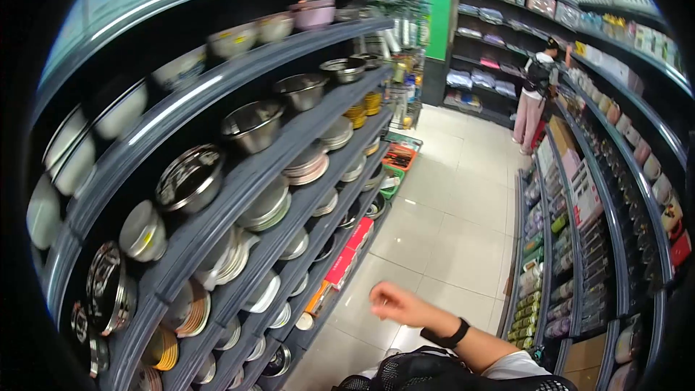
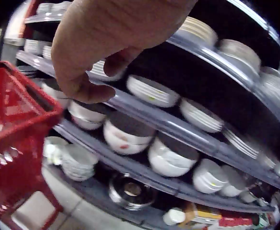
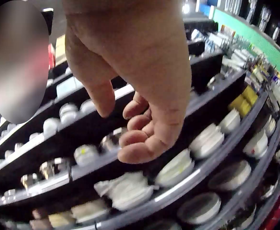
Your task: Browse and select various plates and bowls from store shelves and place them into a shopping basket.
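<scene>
The right hand (image 1: 397, 303) is held out low in the aisle, toward the shelf unit (image 1: 286, 146) on the left. Its fingers are loosely curled w/ nothing in them, thumb apart. In the right wrist view the white bowls (image 3: 176, 168) nearest it are seen tilted toward the aisle behind the shelf's front edge, just under the fingertips but not touched. The left hand (image 2: 106, 43) is loosely curled too, w/ nothing seen in it. The red basket (image 2: 15, 139) is just beside it; how the basket is carried can't be told.

Judged step: a reach for a bowl.

- **Grip:** the fingers should be spread before contact, since a half-curled hand is more likely to knock a rim than wrap it.
- **Pick:** only one bowl should be taken, from the front of its stack, thumb inside the rim & fingers under the wall.
- **Neighbours:** the bowls are leaned close together, so those either side should be watched.
- **Lift:** a lift up and clear over the front edge is preferred to a drag, b/c the rail could catch the foot.
- **Arm:** the steel bowls (image 1: 252, 124) higher up are tilted outward, so the arm should be kept below them.
- **Basket:** it should be kept off the shelf's lower edge, esp. during the reach.
</scene>
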Available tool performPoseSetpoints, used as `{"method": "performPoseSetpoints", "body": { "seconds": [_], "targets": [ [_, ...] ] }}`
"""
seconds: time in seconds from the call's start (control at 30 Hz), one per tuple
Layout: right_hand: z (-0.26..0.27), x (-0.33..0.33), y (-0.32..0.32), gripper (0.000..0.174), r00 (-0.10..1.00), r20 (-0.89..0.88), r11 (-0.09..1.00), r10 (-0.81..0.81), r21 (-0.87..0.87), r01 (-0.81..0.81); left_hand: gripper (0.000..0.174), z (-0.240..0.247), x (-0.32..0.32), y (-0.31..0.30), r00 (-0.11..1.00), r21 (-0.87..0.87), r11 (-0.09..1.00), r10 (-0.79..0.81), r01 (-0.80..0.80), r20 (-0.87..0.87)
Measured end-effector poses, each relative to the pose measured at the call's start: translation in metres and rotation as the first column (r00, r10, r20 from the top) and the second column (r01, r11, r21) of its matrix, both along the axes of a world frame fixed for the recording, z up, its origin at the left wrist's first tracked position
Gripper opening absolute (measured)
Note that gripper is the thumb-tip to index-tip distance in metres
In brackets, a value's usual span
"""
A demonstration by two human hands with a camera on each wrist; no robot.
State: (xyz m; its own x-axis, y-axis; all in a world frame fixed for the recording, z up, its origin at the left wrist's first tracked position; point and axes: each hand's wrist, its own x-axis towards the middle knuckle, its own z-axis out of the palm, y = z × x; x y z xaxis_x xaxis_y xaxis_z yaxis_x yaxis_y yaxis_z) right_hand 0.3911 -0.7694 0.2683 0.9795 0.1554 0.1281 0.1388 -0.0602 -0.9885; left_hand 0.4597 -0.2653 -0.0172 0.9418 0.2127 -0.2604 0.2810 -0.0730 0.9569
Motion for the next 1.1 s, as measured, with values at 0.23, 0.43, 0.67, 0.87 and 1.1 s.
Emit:
{"method": "performPoseSetpoints", "body": {
  "seconds": [0.23, 0.43, 0.67, 0.87, 1.1],
  "targets": [
    [0.195, -0.058, -0.162, 0.037, 0.816, 0.496, 0.707, -0.298, 0.688, -0.16, 0.051, -0.022, -0.015, -0.076, 1.0, -0.004, 1.0, -0.02, 0.02, -0.009],
    [0.276, -0.138, -0.203, 0.025, 0.551, 0.805, 0.703, -0.22, 0.523, -0.483, 0.022, 0.07, 0.016, -0.224, 0.979, -0.107, 0.982, 0.142, -0.158, -0.143],
    [0.272, -0.133, -0.241, 0.016, 0.612, 0.774, 0.841, -0.162, 0.434, -0.325, 0.022, 0.058, 0.102, -0.312, 0.975, -0.079, 0.997, -0.001, -0.017, -0.223],
    [0.268, -0.045, -0.274, 0.019, 0.529, 0.847, 0.946, -0.054, 0.213, -0.245, 0.018, 0.058, 0.207, -0.427, 0.974, -0.205, 0.974, -0.138, 0.1, -0.182],
    [0.245, 0.119, -0.337, 0.024, 0.556, 0.705, 0.739, 0.44, 0.067, -0.67, 0.015, 0.094, 0.32, -0.542, 0.909, -0.291, 0.888, -0.402, 0.357, -0.11]
  ]
}}
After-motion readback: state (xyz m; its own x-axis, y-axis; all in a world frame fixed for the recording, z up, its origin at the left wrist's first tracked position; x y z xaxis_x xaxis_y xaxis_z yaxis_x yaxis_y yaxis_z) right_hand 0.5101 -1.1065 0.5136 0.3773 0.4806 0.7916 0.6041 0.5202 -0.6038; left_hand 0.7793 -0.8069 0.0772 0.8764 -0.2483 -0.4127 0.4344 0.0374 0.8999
